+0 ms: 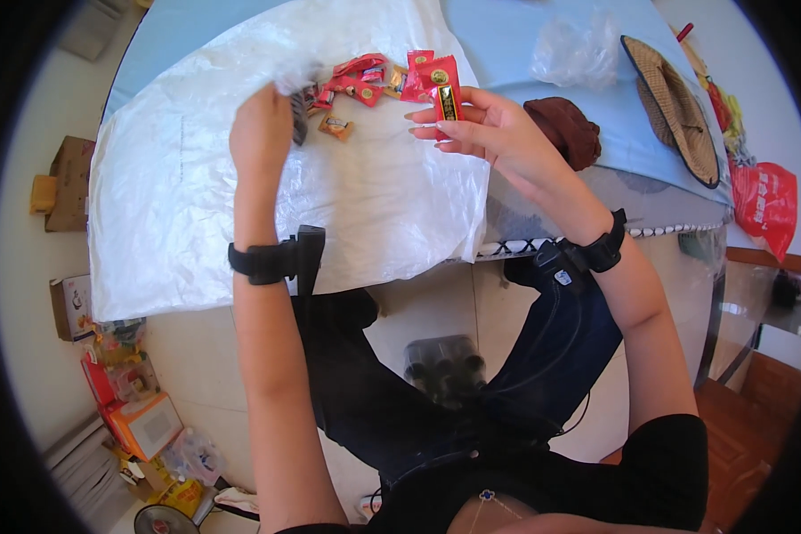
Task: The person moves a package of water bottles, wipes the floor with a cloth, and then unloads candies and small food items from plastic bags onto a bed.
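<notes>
Head view: the right hand was raised above the near part of the table, palm partly turned up. Its thumb and fingers were pinching a red packet with a dark label and a round gold emblem, held upright. A second red packet showed directly beside it; whether that one was also gripped could not be told.

The left hand was over the white sheet, back upward, with its fingers bent. Blurred translucent plastic and a dark item were at its fingertips; whether these were pinched or only touched could not be told.

Between the hands, a loose group of red packets lay on the sheet, with a small tan packet just in front of it. To the right, a maroon item was near the right hand. Beyond it, a clear plastic bag and a woven hat lay on the blue cloth. Each forearm bore a black strap.
</notes>
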Motion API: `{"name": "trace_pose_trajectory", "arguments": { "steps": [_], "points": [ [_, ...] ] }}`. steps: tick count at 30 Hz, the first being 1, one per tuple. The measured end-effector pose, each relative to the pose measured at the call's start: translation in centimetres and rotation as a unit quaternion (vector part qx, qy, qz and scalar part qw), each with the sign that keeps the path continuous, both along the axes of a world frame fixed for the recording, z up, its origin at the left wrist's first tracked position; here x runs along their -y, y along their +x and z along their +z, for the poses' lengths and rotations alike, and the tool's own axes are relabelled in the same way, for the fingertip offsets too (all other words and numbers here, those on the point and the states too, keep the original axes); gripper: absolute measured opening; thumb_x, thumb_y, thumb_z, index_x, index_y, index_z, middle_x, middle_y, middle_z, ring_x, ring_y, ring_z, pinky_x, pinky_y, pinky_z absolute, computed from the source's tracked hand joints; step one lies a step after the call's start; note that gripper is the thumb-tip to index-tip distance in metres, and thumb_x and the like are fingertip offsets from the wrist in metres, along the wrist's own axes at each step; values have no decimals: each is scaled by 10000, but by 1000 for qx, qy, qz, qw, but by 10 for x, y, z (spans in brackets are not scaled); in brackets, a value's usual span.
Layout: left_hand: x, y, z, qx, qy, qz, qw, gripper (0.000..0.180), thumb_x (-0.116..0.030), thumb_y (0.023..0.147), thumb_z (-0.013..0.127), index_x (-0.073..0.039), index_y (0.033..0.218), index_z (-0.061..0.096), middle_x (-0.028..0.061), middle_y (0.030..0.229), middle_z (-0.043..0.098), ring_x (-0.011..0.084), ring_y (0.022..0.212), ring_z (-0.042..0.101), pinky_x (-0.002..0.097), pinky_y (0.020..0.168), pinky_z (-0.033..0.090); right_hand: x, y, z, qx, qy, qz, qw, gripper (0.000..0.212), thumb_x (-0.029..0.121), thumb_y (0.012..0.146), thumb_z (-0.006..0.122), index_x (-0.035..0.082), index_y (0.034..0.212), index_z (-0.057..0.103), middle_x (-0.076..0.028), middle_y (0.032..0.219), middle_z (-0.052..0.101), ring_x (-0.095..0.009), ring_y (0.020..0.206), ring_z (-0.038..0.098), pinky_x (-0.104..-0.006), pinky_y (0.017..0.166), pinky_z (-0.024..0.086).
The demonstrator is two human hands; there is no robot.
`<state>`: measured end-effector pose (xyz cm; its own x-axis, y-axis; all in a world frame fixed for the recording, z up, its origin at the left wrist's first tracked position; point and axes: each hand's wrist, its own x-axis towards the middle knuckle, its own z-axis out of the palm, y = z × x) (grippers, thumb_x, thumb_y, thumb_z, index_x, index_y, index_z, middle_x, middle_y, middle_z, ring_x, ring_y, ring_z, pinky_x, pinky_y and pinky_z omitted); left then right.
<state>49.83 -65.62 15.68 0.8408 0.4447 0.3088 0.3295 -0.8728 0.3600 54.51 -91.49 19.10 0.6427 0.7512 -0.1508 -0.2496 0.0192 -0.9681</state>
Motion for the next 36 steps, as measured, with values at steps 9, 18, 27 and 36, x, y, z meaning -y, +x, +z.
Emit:
{"name": "trace_pose_trajectory", "arguments": {
  "steps": [9, 18, 27, 36],
  "points": [
    [-16, -10, 51, 295, -597, -147, 731, 394, -265, 896, 306, 63, 971, 511, 165, 949, 572, 241, 885, 574, 326, 688, 501, 0, 2, -1, -14, -4, -18, 1000, 316, 158, 824, 533, 7, 1098, 488, -90, 1041, 570, -150, 943, 562, -231, 783, 436],
    [-29, -20, 44, 160, -345, -22, 925, 449, -266, 887, 365, 34, 621, 568, 70, 481, 507, 103, 381, 435, 215, 387, 325, -2, 2, 2, -6, -5, -19, 1000, 335, 156, 824, 532, -2, 1115, 477, -88, 1040, 570, -148, 939, 563, -235, 795, 438],
    [-12, -18, 61, 236, -377, -245, 861, 333, -279, 896, 368, -62, 1027, 585, 89, 960, 605, 156, 863, 582, 257, 693, 455, -1, 5, 0, 7, -13, -21, 1000, 324, 157, 824, 532, 2, 1105, 485, -84, 1041, 570, -140, 936, 563, -231, 799, 432],
    [-2, -22, 63, 248, -376, -301, 841, 427, -351, 895, 298, -91, 1181, 477, 126, 1194, 471, 241, 1144, 421, 374, 946, 326, -5, 18, -25, -29, -26, -19, 999, 304, 143, 823, 531, -1, 1087, 489, -91, 1038, 569, -140, 922, 565, -221, 797, 439]
  ]
}}
